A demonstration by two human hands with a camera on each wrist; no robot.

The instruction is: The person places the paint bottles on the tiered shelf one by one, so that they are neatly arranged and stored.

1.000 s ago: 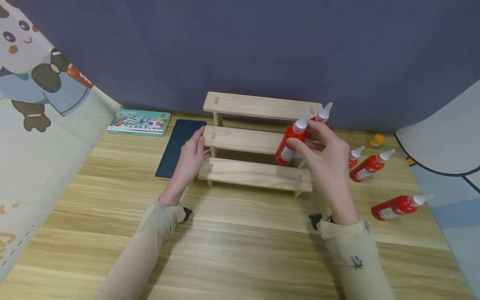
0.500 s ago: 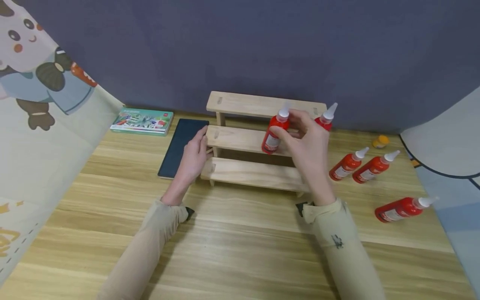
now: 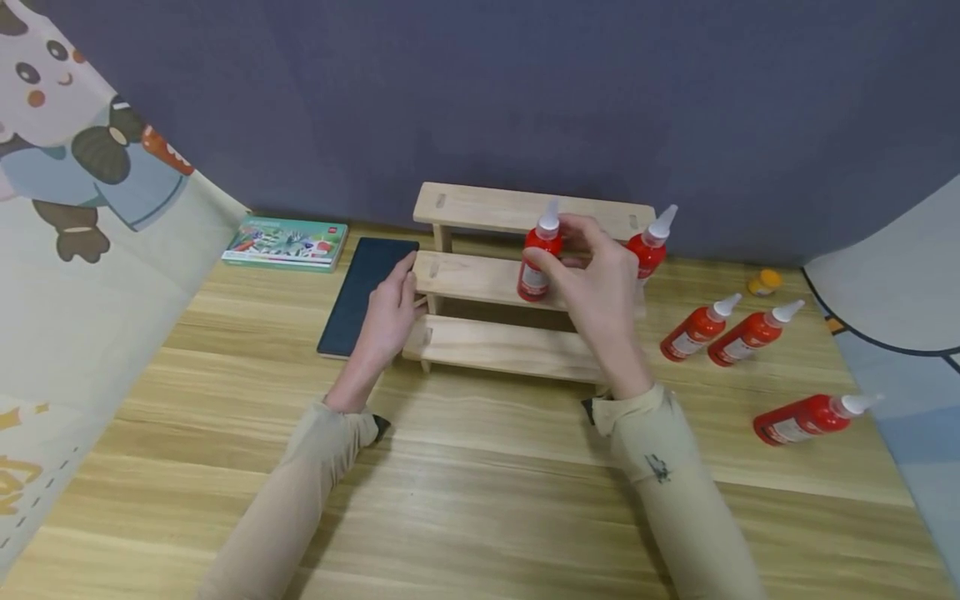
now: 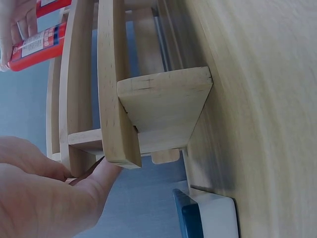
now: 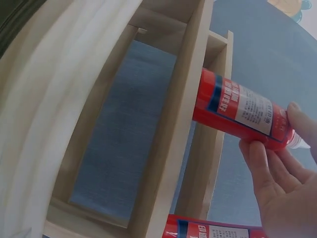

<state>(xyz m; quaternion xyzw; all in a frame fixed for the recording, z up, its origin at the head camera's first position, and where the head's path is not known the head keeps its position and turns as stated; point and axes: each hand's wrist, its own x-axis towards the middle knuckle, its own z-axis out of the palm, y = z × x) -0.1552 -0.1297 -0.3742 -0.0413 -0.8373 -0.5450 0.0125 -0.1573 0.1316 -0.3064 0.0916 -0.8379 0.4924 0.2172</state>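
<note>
My right hand (image 3: 600,292) pinches a red squeeze bottle (image 3: 536,279) with a white nozzle between thumb and fingers, near its top. The bottle stands upright at the middle step of a three-tier wooden rack (image 3: 502,343); in the right wrist view its base meets that step's edge. A second red bottle (image 3: 648,250) stands on the right end of the same step, partly behind my right hand. My left hand (image 3: 388,312) grips the left end of the middle step, thumb and fingers around the wood in the left wrist view.
Two red bottles (image 3: 692,333) stand side by side right of the rack, and another red bottle (image 3: 802,419) is nearer the front right. A small orange jar (image 3: 765,282) sits at the back right. Left of the rack are a dark flat notebook (image 3: 360,292) and a green illustrated box (image 3: 288,243).
My right hand has carried its red bottle leftward along the middle step, away from the bottle at the right end. My left hand has stayed at the rack's left end.
</note>
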